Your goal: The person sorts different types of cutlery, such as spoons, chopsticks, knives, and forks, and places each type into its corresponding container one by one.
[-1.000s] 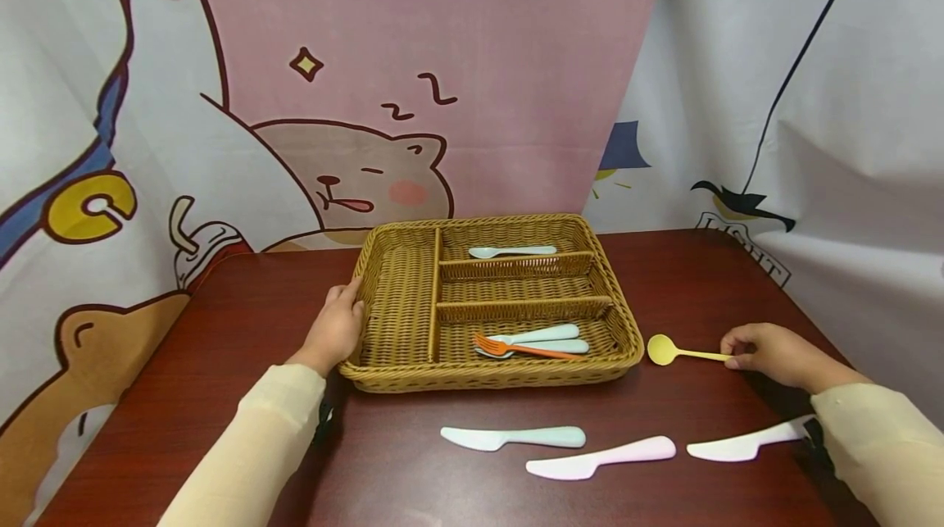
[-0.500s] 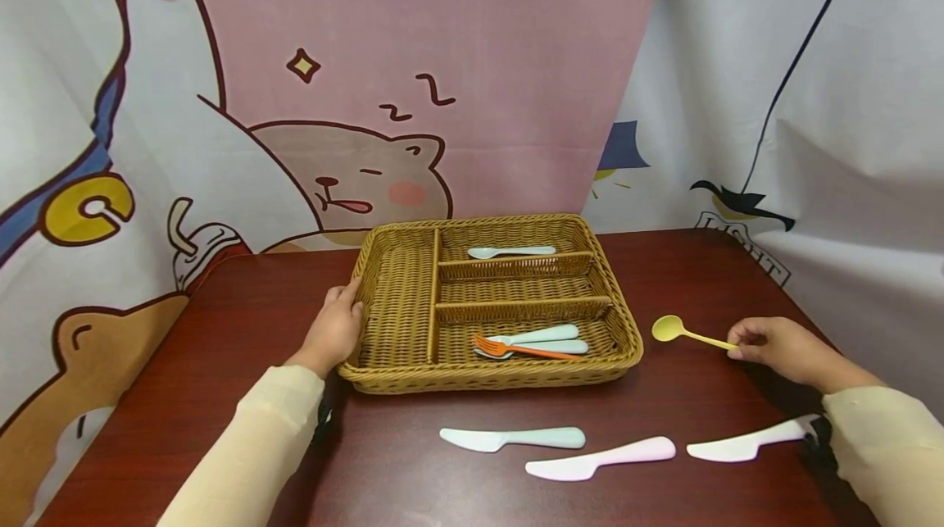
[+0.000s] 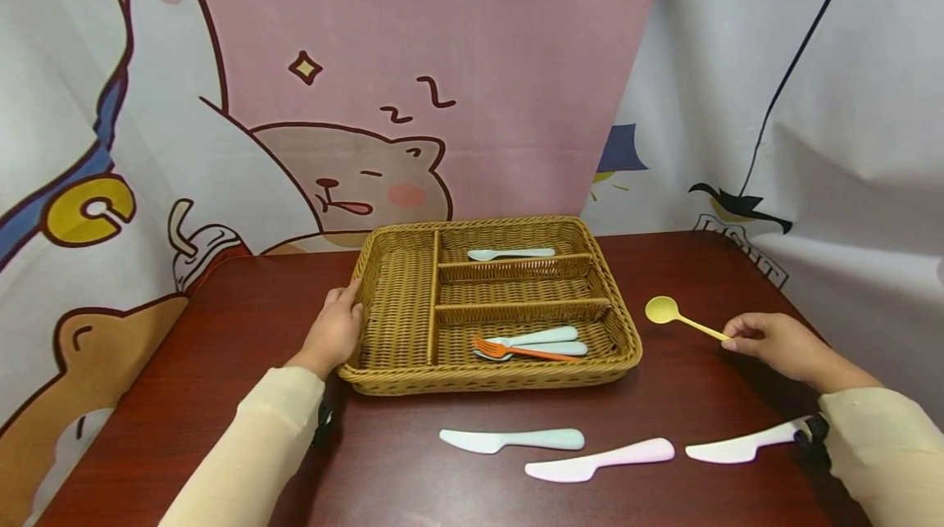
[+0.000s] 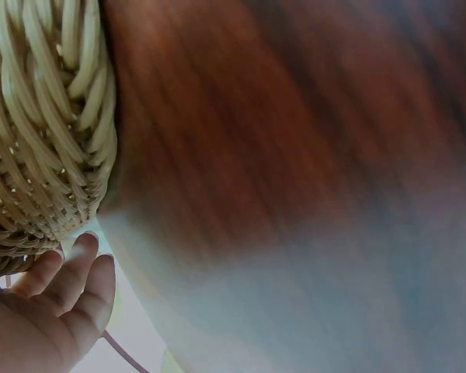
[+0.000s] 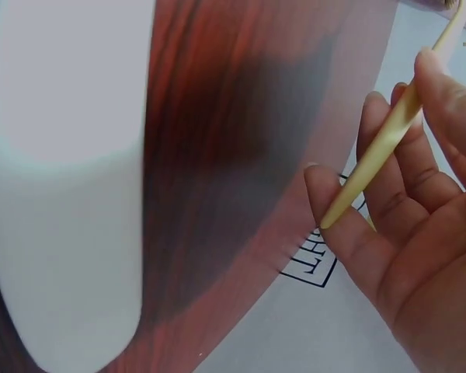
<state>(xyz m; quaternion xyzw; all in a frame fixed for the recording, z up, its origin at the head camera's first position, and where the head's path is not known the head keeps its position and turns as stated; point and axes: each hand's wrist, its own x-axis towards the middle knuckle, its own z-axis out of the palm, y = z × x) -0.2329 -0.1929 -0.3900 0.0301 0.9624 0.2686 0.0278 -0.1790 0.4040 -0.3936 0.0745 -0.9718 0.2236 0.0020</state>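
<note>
My right hand pinches the handle end of a yellow spoon. Its round bowl points left, beside the basket's right side, and in the right wrist view the spoon handle runs between thumb and fingers. At the left side of a wicker cutlery basket, my left hand rests against the rim. The left wrist view shows several loosely extended fingers by the woven wall; the thumb is hidden there. An orange fork lies over pale utensils in the basket's front right compartment.
A pale spoon lies in the rear right compartment. In front of the basket lie a mint knife, a pink knife and a white knife, its end near the right sleeve. Printed cloth hangs behind the red-brown table.
The yellow spoon has come up and away from its lower place right of the basket, its bowl shifting farther back. My right hand has moved slightly with it; the left hand has stayed.
</note>
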